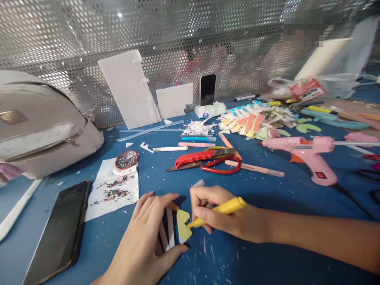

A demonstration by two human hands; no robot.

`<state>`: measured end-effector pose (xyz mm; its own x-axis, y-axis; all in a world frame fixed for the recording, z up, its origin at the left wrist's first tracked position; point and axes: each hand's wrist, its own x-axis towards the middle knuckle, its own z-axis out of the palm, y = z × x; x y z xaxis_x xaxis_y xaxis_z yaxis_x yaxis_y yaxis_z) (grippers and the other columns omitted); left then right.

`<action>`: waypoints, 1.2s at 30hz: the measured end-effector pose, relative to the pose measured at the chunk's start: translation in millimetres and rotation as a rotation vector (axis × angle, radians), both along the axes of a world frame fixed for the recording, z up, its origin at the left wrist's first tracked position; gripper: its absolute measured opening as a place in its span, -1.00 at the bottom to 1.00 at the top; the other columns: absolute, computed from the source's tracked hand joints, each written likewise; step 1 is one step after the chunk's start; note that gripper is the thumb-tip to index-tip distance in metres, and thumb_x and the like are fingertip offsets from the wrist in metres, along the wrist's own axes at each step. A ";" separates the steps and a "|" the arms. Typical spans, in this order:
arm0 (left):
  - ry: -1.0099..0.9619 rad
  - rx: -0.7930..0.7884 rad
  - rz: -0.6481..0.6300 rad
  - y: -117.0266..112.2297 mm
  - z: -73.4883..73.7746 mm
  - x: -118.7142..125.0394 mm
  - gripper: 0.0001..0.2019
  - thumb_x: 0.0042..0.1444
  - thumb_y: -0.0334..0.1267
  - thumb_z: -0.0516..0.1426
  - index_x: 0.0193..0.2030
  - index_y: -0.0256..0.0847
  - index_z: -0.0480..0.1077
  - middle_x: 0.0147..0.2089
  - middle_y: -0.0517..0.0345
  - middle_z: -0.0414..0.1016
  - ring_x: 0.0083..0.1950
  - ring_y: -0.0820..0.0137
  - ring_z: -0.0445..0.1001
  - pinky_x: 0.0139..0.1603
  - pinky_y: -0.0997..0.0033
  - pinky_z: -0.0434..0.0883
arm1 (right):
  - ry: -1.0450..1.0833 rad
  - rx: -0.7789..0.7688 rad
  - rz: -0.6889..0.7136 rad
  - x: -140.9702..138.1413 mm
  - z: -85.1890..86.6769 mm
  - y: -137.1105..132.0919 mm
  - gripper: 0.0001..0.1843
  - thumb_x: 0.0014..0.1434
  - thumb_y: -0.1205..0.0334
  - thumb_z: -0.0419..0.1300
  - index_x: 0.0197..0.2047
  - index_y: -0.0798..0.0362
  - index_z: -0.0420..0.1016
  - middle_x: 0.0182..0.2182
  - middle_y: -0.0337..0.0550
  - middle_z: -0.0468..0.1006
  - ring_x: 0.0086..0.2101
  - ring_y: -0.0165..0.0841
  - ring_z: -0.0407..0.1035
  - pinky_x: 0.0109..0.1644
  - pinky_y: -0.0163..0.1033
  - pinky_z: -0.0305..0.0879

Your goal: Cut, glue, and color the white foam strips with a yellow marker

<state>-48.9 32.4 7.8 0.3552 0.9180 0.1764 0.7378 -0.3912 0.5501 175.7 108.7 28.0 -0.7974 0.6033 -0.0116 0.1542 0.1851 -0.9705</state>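
Note:
My right hand (219, 211) grips a yellow marker (225, 207), its tip against a small yellow-coloured piece (184, 226) with a notched edge. My left hand (151, 233) curls around a black-and-white striped piece (170, 227), thumb below and fingers above, steadying it on the blue table. The yellow piece lies at the striped piece's right end; whether the two are joined I cannot tell. Part of the striped piece is hidden under my left palm. Just beyond my hands lie red-handled scissors (221, 164) and a red-handled cutter (194, 158).
A pink glue gun (314, 154) with a cord stands right. Several coloured markers (198, 139) and a heap of cut strips (255, 120) lie farther back. Left are a phone (59, 229), a paper with beads (114, 194) and a backpack (41, 126). White boards (127, 89) lean on the mesh.

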 end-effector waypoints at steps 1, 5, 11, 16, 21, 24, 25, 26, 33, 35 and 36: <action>0.006 0.005 -0.002 0.2 -0.6 -0.4 -0.23 0.12 -0.34 0.27 0.36 0.12 -0.04 0.10 0.16 0.44 0.18 0.17 0.43 0.44 -0.31 0.01 | 0.002 -0.001 0.018 -0.1 0.0 -0.9 -0.76 0.33 0.08 0.08 -0.32 0.04 0.27 -0.54 -0.31 0.39 -0.52 -0.44 0.28 -0.41 -0.33 0.20; 0.018 0.026 -0.039 1.5 -3.2 -3.5 -0.22 0.14 -0.26 0.30 0.37 0.09 -0.05 0.07 0.13 0.45 0.15 0.15 0.44 0.43 -0.31 0.02 | -0.005 0.106 0.026 -2.5 0.5 -7.5 -0.82 0.24 0.19 0.14 -0.38 0.05 0.29 -0.54 -0.33 0.40 -0.54 -0.49 0.25 -0.46 -0.37 0.13; 0.015 0.063 -0.066 2.0 -5.0 -6.5 -0.15 0.10 -0.14 0.34 0.40 0.07 -0.06 0.10 0.10 0.45 0.16 0.13 0.44 0.43 -0.30 0.03 | 0.009 0.210 -0.111 -8.3 -0.4 -17.6 -0.76 0.29 0.16 0.08 -0.41 0.02 0.19 -0.57 -0.39 0.27 -0.56 -0.50 0.13 -0.48 -0.36 0.05; 0.010 0.121 -0.077 2.8 -0.6 -6.7 -0.14 0.10 -0.16 0.32 0.44 0.07 -0.07 0.19 0.07 0.43 0.22 0.13 0.41 0.39 -0.15 0.20 | -0.003 0.258 -0.096 -9.2 -2.5 -18.4 -0.76 0.28 0.22 0.06 -0.44 0.01 0.17 -0.61 -0.41 0.21 -0.58 -0.50 0.07 -0.47 -0.35 0.04; 0.056 0.128 -0.063 0.2 12.4 -9.1 -0.21 0.16 -0.21 0.26 0.44 0.10 -0.05 0.24 0.08 0.40 0.23 0.14 0.39 0.25 -0.02 0.38 | -0.016 0.279 -0.090 -8.6 -3.4 -16.0 -0.78 0.27 0.24 0.05 -0.43 0.01 0.17 -0.59 -0.39 0.24 -0.57 -0.49 0.09 -0.46 -0.34 0.05; 0.141 0.149 -0.082 -1.0 16.7 -13.1 -0.14 0.12 -0.20 0.28 0.46 0.04 -0.11 0.29 0.02 0.36 0.25 0.09 0.38 0.24 -0.04 0.40 | -0.015 0.271 -0.076 -7.6 -2.9 -14.7 -0.77 0.27 0.24 0.05 -0.43 0.01 0.15 -0.60 -0.40 0.22 -0.58 -0.50 0.09 -0.47 -0.34 0.05; 0.163 0.156 -0.093 -0.7 16.5 -14.5 -0.10 0.11 -0.20 0.29 0.47 0.02 -0.13 0.30 -0.01 0.36 0.25 0.08 0.38 0.23 -0.04 0.41 | -0.018 0.261 -0.075 -7.0 -2.6 -14.5 -0.77 0.27 0.24 0.06 -0.43 0.01 0.15 -0.60 -0.41 0.21 -0.58 -0.50 0.09 -0.47 -0.35 0.04; 0.179 0.155 -0.096 -0.2 15.4 -15.8 -0.08 0.10 -0.21 0.29 0.48 0.01 -0.16 0.31 -0.03 0.35 0.25 0.07 0.39 0.22 -0.03 0.43 | -0.024 0.256 -0.078 -6.3 -2.4 -14.2 -0.76 0.28 0.24 0.06 -0.44 0.01 0.14 -0.61 -0.41 0.19 -0.58 -0.50 0.08 -0.48 -0.35 0.04; 0.113 0.069 -0.047 2.4 3.2 -17.0 -0.09 0.12 -0.28 0.23 0.49 0.09 -0.21 0.21 0.00 0.42 0.17 0.11 0.45 0.12 0.00 0.50 | 0.015 0.166 -0.090 -3.5 -2.0 -12.9 -0.79 0.29 0.17 0.09 -0.38 0.03 0.22 -0.58 -0.40 0.23 -0.57 -0.51 0.10 -0.49 -0.36 0.04; 0.071 0.035 -0.046 0.3 2.3 -16.1 -0.12 0.13 -0.30 0.22 0.48 0.11 -0.18 0.21 0.02 0.41 0.18 0.14 0.44 0.14 0.01 0.48 | 0.021 0.131 -0.085 -4.0 -0.4 -12.7 -0.84 0.29 0.17 0.12 -0.31 0.04 0.30 -0.52 -0.35 0.34 -0.54 -0.50 0.17 -0.47 -0.38 0.10; 0.053 0.020 -0.045 -0.7 2.2 -15.6 -0.14 0.14 -0.30 0.21 0.47 0.11 -0.17 0.21 0.03 0.41 0.18 0.15 0.43 0.15 0.02 0.47 | 0.027 0.123 -0.078 -4.2 0.8 -12.7 -0.87 0.29 0.18 0.14 -0.26 0.05 0.34 -0.48 -0.31 0.42 -0.52 -0.49 0.21 -0.45 -0.38 0.14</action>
